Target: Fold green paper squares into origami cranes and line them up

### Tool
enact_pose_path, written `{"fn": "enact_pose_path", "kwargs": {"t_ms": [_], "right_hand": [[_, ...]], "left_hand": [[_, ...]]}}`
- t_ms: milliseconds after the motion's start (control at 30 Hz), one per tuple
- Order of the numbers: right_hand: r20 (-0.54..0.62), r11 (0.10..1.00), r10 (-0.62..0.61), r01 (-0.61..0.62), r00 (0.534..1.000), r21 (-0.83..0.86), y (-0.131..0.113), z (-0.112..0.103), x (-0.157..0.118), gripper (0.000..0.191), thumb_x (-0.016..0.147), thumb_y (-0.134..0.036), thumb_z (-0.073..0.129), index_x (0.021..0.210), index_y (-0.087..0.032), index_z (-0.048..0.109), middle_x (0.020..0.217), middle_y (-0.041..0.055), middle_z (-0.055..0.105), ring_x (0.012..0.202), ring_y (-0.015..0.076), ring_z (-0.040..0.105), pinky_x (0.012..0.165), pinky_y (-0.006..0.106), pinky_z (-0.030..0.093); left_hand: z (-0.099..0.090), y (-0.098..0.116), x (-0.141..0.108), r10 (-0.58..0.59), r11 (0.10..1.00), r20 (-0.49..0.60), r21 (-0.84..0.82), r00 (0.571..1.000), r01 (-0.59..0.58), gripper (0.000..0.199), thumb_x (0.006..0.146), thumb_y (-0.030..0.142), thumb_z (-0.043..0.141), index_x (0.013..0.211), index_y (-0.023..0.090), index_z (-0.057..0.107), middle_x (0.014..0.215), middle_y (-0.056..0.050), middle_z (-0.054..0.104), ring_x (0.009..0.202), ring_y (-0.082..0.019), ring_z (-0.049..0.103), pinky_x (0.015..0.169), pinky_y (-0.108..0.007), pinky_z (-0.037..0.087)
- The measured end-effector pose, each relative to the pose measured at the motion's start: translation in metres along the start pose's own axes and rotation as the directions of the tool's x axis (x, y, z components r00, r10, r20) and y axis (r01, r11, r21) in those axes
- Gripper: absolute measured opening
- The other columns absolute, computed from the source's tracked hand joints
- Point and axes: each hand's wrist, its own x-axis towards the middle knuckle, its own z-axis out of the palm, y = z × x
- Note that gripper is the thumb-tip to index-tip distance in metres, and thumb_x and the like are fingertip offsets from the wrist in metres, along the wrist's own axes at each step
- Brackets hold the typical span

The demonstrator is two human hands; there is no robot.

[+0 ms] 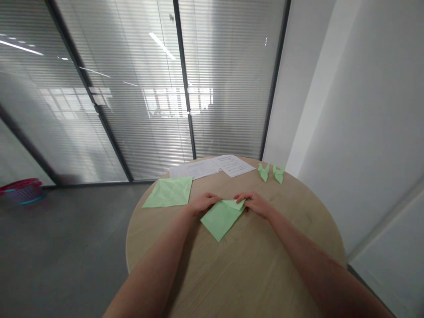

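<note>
A green sheet of paper point(219, 221) lies on the round wooden table point(238, 269) with one corner pointing toward me and its far right part folded over. My left hand point(204, 203) is at its far left edge, fingers together on the paper. At the far right corner, my right hand point(254, 203) grips the folded flap between thumb and fingers. Another creased green sheet point(169, 192) lies flat to the left. Two small folded green figures, one on the left point(264, 172) and one on the right point(278, 174), stand at the back right.
White papers point(195, 168), one printed sheet point(233, 165) among them, lie along the table's back edge. Glass panels with blinds point(159, 132) rise behind. A white wall point(371, 132) stands at right. A red and blue basket point(24, 192) sits on the floor, far left.
</note>
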Motion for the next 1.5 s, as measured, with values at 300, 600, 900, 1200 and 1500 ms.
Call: {"fn": "enact_pose_path", "kwargs": {"t_ms": [300, 600, 900, 1200, 1500], "right_hand": [[0.009, 0.999, 0.037, -0.037, 0.999, 0.009, 0.003, -0.001, 0.003, 0.028, 0.071, -0.019, 0.057, 0.088, -0.019, 0.079, 0.107, 0.0074, 0.076, 0.071, 0.0151, 0.062, 0.06, 0.025, 0.052], [-0.017, 0.98, 0.132, -0.128, 0.991, 0.151, -0.002, 0.0, 0.003, 0.046, 0.091, -0.058, 0.058, 0.114, -0.019, 0.07, 0.104, 0.0111, 0.073, 0.071, 0.0165, 0.063, 0.056, 0.026, 0.052], [0.039, 0.99, 0.116, -0.118, 0.993, 0.071, 0.004, -0.001, 0.005, 0.043, 0.079, -0.038, 0.079, 0.116, -0.019, 0.068, 0.077, -0.0003, 0.066, 0.057, 0.011, 0.059, 0.054, 0.023, 0.052], [0.06, 0.996, 0.093, -0.092, 0.994, -0.019, -0.006, 0.006, 0.003, 0.035, 0.077, -0.039, 0.079, 0.104, -0.018, 0.071, 0.073, -0.0005, 0.067, 0.051, 0.0093, 0.054, 0.047, 0.022, 0.046], [0.074, 0.997, 0.078, -0.078, 0.994, -0.01, 0.0, 0.009, 0.006, 0.036, 0.076, -0.042, 0.079, 0.101, -0.017, 0.071, 0.075, 0.0002, 0.068, 0.051, 0.0088, 0.053, 0.047, 0.021, 0.045]], "left_hand": [[0.005, -0.009, 0.008, -0.063, 0.996, -0.044, -0.06, 0.997, 0.061, 0.044, 0.068, 0.057, 0.078, 0.065, 0.016, 0.064, 0.056, 0.001, 0.058, 0.047, -0.012, 0.048, 0.045, -0.025, 0.034], [0.003, -0.013, 0.01, -0.026, 0.999, -0.078, 0.021, 0.997, 0.027, 0.042, 0.072, 0.055, 0.074, 0.061, 0.018, 0.059, 0.053, 0.003, 0.052, 0.045, -0.01, 0.043, 0.045, -0.025, 0.031], [-0.003, -0.018, 0.015, -0.006, 0.997, -0.111, 0.075, 0.994, 0.015, 0.046, 0.071, 0.062, 0.072, 0.066, 0.017, 0.062, 0.058, 0.003, 0.054, 0.051, -0.012, 0.046, 0.05, -0.026, 0.033], [0.003, -0.011, 0.013, 0.142, 0.955, -0.05, 0.27, 0.989, -0.123, 0.051, 0.075, 0.065, 0.066, 0.061, 0.017, 0.057, 0.057, 0.004, 0.043, 0.055, -0.011, 0.034, 0.054, -0.027, 0.026], [0.007, -0.012, 0.015, 0.171, 0.939, -0.005, 0.304, 0.985, -0.161, 0.047, 0.078, 0.061, 0.061, 0.063, 0.017, 0.057, 0.057, 0.004, 0.042, 0.056, -0.011, 0.033, 0.054, -0.027, 0.024]]}}
